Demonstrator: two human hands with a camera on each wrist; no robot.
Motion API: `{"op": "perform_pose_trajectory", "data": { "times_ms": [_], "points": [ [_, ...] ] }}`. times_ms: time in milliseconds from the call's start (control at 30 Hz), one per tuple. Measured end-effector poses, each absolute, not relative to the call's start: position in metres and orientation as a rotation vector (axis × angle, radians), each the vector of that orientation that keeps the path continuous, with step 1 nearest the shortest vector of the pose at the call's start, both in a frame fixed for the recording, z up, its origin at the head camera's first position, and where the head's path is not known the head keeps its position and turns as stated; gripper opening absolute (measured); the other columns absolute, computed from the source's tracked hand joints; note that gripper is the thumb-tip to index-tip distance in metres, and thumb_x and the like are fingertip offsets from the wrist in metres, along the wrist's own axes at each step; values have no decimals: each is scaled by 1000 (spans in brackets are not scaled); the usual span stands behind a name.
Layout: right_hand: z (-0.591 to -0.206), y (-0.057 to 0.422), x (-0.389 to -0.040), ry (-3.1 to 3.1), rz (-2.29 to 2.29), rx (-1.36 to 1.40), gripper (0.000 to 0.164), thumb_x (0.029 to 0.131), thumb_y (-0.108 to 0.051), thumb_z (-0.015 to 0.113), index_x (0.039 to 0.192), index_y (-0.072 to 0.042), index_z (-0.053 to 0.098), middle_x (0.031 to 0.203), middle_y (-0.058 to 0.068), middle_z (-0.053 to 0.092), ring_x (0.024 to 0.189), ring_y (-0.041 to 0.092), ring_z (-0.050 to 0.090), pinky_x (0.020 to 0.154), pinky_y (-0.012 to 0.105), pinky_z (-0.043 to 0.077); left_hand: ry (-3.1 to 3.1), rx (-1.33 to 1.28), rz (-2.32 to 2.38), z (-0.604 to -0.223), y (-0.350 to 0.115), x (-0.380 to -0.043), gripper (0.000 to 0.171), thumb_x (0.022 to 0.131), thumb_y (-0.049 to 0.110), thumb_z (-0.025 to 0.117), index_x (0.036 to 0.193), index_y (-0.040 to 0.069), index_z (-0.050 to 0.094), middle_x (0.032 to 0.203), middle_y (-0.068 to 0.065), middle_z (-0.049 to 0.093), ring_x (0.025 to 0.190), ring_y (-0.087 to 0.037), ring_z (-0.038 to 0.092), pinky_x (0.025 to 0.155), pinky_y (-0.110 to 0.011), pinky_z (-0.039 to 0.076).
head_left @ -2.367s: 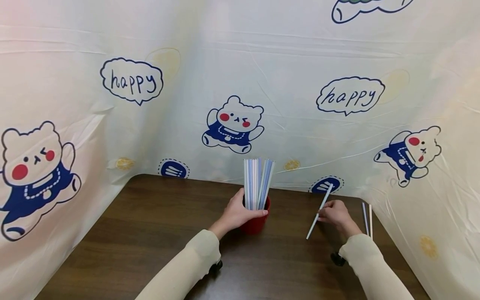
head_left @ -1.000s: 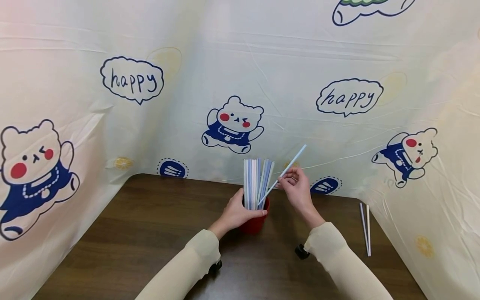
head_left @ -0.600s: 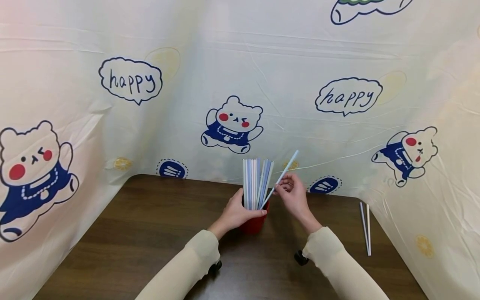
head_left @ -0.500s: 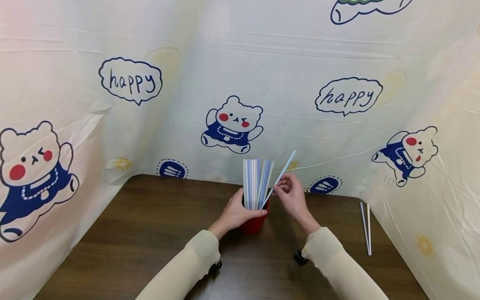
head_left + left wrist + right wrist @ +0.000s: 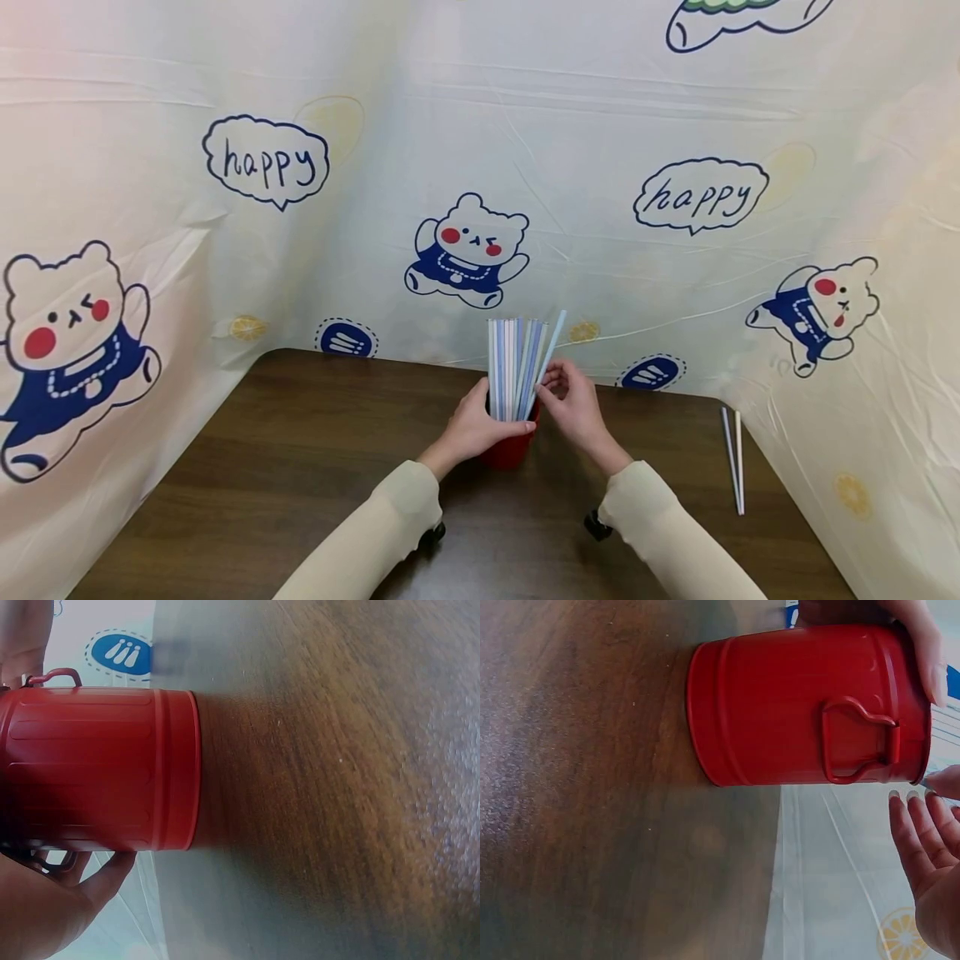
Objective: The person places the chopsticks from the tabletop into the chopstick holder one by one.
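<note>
A red metal bucket with small wire handles stands on the table, packed with upright straws in white, blue and pale green. My left hand grips the bucket from its left side, thumb across the front near the rim. At the right of the rim, my right hand pinches a light blue straw between thumb and forefinger. That straw leans slightly right, its lower end inside the bucket beside the others. In the right wrist view the right fingers are right at the bucket's rim.
Two more straws, one bluish and one cream, lie on the brown wooden table near its right edge. A pale printed cloth hangs behind and along both sides of the table.
My right hand has carried the light blue straw left from the table's right side into the bucket and tilted it more upright. The left hand has kept its grip on the bucket.
</note>
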State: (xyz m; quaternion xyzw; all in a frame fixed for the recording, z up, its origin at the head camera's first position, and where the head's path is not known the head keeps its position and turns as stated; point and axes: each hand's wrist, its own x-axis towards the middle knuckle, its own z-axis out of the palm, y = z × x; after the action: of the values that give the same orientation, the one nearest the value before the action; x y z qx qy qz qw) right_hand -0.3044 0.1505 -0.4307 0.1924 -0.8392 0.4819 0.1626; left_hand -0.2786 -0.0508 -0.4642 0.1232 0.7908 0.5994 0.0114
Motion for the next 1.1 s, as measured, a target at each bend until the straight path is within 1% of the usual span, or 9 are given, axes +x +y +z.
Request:
{"op": "perform_pose_trajectory", "data": {
  "times_ms": [133,267,333,467,600,700,867,967,1100],
  "points": [
    [-432,151,-301,-2452,1368,558,27,91,1,75,113,-4,61,97,10,67,88,23,65,76,35,59,2456,399,1882,-465,-50,-279,85,79,38,89,148,23,40,142,-4,55,121,-27,60,107,-57,47],
    [-430,151,-300,-2505,1359,557,27,91,0,75,114,-6,63,100,9,66,91,23,64,82,44,59,2445,409,1896,-465,-50,-280,85,79,37,89,148,23,40,143,-4,55,121,-27,61,106,-57,47],
    [-429,152,-299,-2517,1355,554,27,91,-1,76,114,-6,63,101,10,67,92,23,64,83,46,58,2446,415,1898,-465,-50,-281,86,79,37,89,148,24,40,142,-3,55,121,-26,61,106,-57,47],
    [-426,157,-299,-2533,1329,558,29,92,-4,76,118,-4,63,102,11,68,92,24,65,82,40,59,2449,415,1893,-465,-50,-281,87,79,39,89,149,24,40,143,-3,55,121,-26,61,106,-57,47],
    [-416,168,-298,-2538,1322,544,31,94,-6,74,122,-3,62,102,12,67,91,24,65,73,31,60,2448,410,1887,-465,-50,-280,88,78,41,89,149,25,39,144,-3,55,123,-27,60,107,-59,46],
    [-407,181,-298,-2527,1287,531,28,95,-6,72,121,-3,62,101,12,67,90,25,65,73,31,60,2453,400,1881,-465,-49,-280,88,77,42,89,149,24,40,143,-3,55,123,-27,60,106,-59,46],
    [-395,212,-305,-2524,1156,514,26,94,-3,70,119,0,63,104,16,67,97,30,66,81,41,58,2468,384,1874,-465,-48,-281,88,76,44,89,147,24,41,142,-1,56,122,-25,59,105,-58,48],
    [-393,235,-310,-2556,1039,500,29,94,-2,70,121,2,61,109,20,66,98,34,66,82,47,56,2471,384,1878,-465,-49,-281,88,76,44,90,147,25,42,141,-1,56,122,-25,59,105,-57,48],
    [-397,268,-314,-2627,868,464,35,95,-4,69,127,7,57,120,27,60,103,40,64,87,54,55,2469,370,1874,-463,-49,-278,86,77,41,89,147,25,41,142,-1,55,123,-25,59,105,-58,48]
  ]
}}
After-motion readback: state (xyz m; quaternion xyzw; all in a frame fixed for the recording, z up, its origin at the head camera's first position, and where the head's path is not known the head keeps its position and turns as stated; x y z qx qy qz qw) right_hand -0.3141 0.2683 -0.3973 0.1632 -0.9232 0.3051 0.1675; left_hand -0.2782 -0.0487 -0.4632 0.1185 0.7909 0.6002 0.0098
